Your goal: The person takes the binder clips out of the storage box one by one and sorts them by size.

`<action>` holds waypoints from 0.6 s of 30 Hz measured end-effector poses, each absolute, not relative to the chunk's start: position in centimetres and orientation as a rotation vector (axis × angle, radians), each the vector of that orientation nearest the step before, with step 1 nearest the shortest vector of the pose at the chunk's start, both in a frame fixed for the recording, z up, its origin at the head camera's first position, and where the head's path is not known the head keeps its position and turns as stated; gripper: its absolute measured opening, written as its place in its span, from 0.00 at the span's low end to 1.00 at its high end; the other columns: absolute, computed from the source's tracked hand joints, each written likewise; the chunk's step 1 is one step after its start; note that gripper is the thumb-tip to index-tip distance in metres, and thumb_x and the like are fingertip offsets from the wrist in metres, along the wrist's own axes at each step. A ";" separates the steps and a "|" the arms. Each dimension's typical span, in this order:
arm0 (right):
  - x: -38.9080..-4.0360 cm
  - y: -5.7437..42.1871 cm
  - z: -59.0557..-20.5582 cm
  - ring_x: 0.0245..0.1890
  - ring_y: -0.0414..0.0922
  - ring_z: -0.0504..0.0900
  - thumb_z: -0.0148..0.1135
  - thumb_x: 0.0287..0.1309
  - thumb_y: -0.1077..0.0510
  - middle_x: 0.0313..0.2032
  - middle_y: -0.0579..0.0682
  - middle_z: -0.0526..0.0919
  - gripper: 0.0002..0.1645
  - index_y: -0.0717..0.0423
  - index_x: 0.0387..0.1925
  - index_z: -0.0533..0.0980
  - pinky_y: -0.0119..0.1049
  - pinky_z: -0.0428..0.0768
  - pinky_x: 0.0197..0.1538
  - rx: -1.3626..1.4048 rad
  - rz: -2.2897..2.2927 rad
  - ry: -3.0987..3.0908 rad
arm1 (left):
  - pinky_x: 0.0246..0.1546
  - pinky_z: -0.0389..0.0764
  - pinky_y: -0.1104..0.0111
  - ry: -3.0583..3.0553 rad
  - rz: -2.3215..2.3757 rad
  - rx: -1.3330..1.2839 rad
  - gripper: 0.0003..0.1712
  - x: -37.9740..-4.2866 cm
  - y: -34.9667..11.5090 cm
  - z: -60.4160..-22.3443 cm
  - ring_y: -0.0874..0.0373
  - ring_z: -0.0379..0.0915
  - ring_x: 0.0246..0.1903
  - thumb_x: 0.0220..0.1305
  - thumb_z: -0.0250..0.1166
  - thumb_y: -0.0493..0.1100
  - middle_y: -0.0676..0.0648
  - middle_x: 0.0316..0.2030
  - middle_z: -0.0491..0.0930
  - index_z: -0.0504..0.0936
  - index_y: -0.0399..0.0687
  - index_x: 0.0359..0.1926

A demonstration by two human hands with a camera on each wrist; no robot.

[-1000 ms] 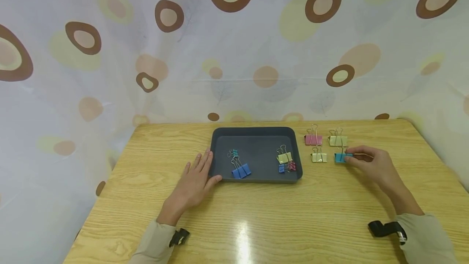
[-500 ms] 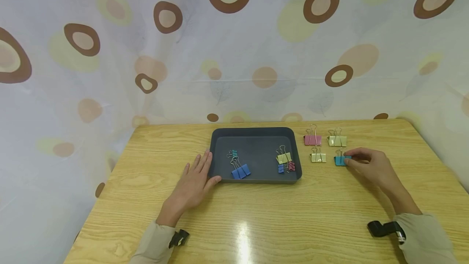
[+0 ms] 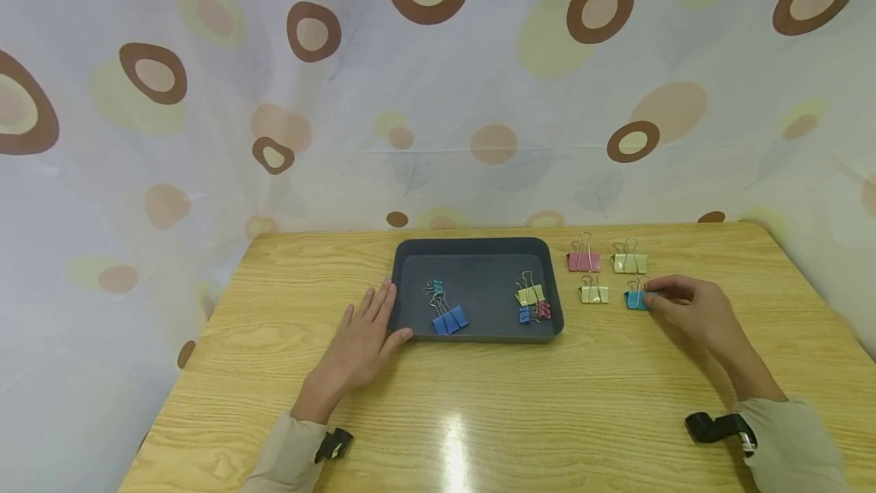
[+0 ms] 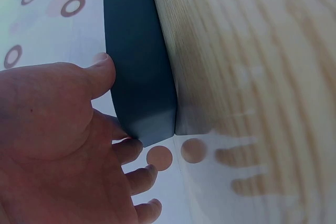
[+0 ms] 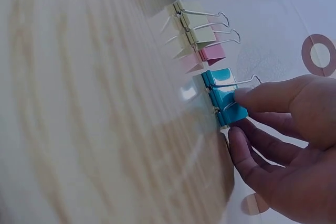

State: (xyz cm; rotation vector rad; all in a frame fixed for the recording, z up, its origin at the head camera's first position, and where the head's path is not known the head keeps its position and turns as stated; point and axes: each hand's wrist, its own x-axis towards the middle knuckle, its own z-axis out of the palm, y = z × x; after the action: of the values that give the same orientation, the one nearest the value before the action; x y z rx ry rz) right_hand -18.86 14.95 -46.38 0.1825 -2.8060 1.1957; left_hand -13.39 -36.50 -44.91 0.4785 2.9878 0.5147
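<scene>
Teal clip point(image 3: 636, 300): on table point(image 3: 506, 402), R of front yellow clip point(image 3: 594, 295), nr back yellow clip point(image 3: 630, 264)
R hand point(image 3: 698, 318): thumb + fingers pinching teal clip
L hand point(image 3: 359, 341): fingers straight, slightly apart, touching tray point(image 3: 479, 338) at L end
Pink clip point(image 3: 585, 262): back row, L of back yellow clip

Beige left sleeve point(image 3: 287, 453), matching right sleeve point(image 3: 797, 447), small black left-cuff piece point(image 3: 334, 443), curved black right-cuff strap point(image 3: 727, 426)
</scene>
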 end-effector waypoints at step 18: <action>-18.3 13.4 -43.9 0.43 0.25 0.79 0.68 0.69 0.54 0.43 0.31 0.84 0.20 0.64 0.54 0.81 0.14 0.76 0.45 0.208 1.377 -2.542 | 0.74 0.47 0.39 2.980 0.493 0.479 0.45 -13.4 -36.5 -44.7 0.38 0.39 0.79 0.81 0.47 0.61 0.40 0.81 0.39 0.43 0.38 0.81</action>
State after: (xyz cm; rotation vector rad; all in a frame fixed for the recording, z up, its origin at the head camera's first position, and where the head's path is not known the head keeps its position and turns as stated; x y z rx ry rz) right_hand -18.34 13.45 -43.87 0.2075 -2.5424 1.3766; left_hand -13.37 -36.50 -44.72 0.4794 2.9796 0.4934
